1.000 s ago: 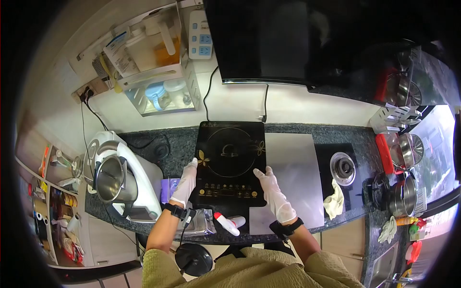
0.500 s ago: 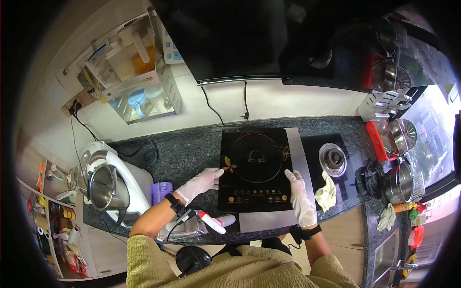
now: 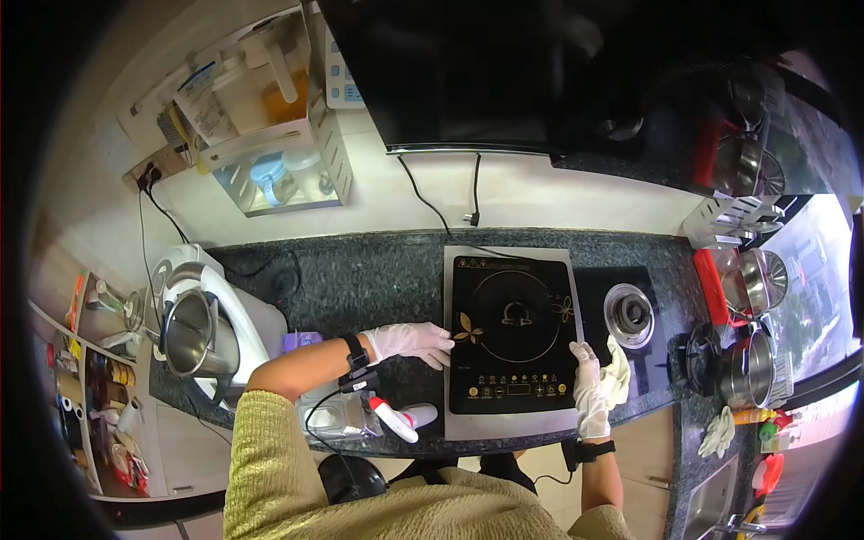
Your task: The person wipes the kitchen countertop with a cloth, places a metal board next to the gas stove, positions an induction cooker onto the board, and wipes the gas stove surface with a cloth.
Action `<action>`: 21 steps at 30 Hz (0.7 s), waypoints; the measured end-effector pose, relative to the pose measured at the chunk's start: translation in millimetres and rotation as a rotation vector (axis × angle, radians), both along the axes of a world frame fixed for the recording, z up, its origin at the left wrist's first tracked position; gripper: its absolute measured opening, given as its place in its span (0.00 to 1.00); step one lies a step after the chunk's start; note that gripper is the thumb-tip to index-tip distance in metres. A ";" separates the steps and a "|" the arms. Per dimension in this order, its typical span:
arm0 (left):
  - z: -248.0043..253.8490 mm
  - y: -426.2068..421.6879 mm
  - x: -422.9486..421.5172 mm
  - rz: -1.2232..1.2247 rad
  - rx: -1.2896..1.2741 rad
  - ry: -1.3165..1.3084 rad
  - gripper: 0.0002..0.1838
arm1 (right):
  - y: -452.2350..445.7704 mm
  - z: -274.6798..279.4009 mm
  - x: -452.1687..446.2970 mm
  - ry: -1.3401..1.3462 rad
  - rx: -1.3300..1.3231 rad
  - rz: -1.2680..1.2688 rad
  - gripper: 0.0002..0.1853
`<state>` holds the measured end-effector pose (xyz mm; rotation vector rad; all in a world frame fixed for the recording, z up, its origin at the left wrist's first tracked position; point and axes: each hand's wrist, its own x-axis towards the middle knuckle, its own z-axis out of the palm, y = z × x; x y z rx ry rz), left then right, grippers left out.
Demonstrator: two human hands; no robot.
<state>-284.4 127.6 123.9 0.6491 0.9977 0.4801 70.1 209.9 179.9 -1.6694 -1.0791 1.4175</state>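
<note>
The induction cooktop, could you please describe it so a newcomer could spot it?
On the speckled countertop, find the silver panel left of the gas burner. The black induction cooktop lies over that panel; unlike the burner, it bears gold flower motifs.

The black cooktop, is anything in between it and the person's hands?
Nothing I can see. The left hand is at the left edge of the black cooktop, the right hand at its right edge. The white cloth is beyond the right hand, not between.

Induction cooktop [image 3: 513,333] hides most of the metal sheet [image 3: 508,426] beneath
</note>
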 end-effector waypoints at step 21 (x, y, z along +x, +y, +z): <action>-67.3 2.4 -7.6 0.005 0.042 0.280 0.25 | 74.6 -84.4 74.7 0.149 0.014 0.099 0.20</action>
